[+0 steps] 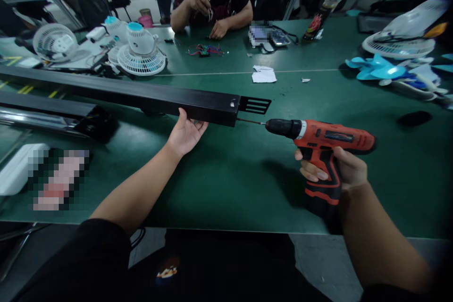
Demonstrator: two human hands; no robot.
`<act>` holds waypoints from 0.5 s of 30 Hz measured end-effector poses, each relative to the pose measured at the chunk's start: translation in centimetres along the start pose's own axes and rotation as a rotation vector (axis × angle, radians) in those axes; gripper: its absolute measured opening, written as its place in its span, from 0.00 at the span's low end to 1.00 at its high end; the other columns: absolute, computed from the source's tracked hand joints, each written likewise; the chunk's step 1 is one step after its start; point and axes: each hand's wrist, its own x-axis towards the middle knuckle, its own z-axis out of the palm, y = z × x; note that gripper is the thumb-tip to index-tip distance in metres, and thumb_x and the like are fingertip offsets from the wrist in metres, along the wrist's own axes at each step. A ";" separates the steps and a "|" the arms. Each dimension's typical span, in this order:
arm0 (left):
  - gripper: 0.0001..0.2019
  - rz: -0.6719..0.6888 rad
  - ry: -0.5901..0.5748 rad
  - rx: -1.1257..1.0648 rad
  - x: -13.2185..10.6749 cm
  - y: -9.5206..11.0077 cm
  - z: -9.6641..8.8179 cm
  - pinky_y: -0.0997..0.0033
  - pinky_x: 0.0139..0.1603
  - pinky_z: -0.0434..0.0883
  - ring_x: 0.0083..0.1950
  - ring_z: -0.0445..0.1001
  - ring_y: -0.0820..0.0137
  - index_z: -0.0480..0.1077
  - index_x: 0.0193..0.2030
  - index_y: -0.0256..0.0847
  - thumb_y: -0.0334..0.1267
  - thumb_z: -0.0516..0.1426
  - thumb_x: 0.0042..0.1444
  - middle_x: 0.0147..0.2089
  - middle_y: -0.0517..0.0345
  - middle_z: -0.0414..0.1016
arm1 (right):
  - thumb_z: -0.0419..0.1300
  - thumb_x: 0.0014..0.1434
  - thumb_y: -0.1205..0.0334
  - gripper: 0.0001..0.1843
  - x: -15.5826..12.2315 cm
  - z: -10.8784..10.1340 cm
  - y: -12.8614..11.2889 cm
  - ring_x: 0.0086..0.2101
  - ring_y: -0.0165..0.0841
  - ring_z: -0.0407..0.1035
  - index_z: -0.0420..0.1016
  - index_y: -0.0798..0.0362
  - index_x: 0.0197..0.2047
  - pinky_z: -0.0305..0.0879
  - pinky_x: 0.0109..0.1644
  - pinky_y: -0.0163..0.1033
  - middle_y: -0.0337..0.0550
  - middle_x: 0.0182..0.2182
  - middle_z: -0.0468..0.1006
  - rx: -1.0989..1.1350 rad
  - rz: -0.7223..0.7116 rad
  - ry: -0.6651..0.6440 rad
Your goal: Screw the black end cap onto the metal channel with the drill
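In my right hand (325, 170) is a red and black cordless drill (329, 137), held by its grip with the chuck pointing left. A long thin bit (251, 121) runs from the chuck to the end of a long black rectangular beam (170, 99); whether its tip is inside the end cannot be made out. My left hand (188, 134) supports the beam from below near that end, thumb against its near side and the other fingers partly hidden underneath. A flat slotted black bracket (255, 104) sticks out from the beam's end.
A second black beam (53, 113) lies at left, near a white box (21, 167). White fan parts (141, 59) stand behind the beam; blue fan blades (378, 68) lie at right. Across the green table (226, 188) a person (215, 4) sits near small wired parts (204, 50).
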 end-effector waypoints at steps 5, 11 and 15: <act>0.25 0.002 -0.007 -0.004 0.0 0.0 -0.1 0.61 0.74 0.80 0.60 0.90 0.60 0.84 0.61 0.47 0.62 0.54 0.85 0.47 0.55 0.91 | 0.80 0.64 0.39 0.27 0.1 0.3 0.0 0.19 0.26 0.56 0.90 0.47 0.58 0.66 0.23 0.42 0.50 0.42 0.91 -0.004 0.003 0.012; 0.24 0.007 0.042 0.016 -0.1 0.1 0.4 0.62 0.74 0.78 0.64 0.88 0.60 0.84 0.60 0.48 0.62 0.54 0.85 0.50 0.55 0.90 | 0.82 0.62 0.39 0.30 0.2 0.1 0.3 0.19 0.24 0.55 0.89 0.46 0.60 0.68 0.23 0.39 0.48 0.42 0.91 0.015 0.008 0.015; 0.26 0.001 0.028 -0.001 -0.3 0.1 0.6 0.63 0.69 0.80 0.55 0.89 0.63 0.84 0.55 0.46 0.61 0.52 0.86 0.47 0.56 0.90 | 0.82 0.62 0.39 0.29 0.2 -0.1 0.4 0.19 0.25 0.54 0.90 0.47 0.59 0.67 0.23 0.40 0.49 0.42 0.90 0.017 0.002 0.037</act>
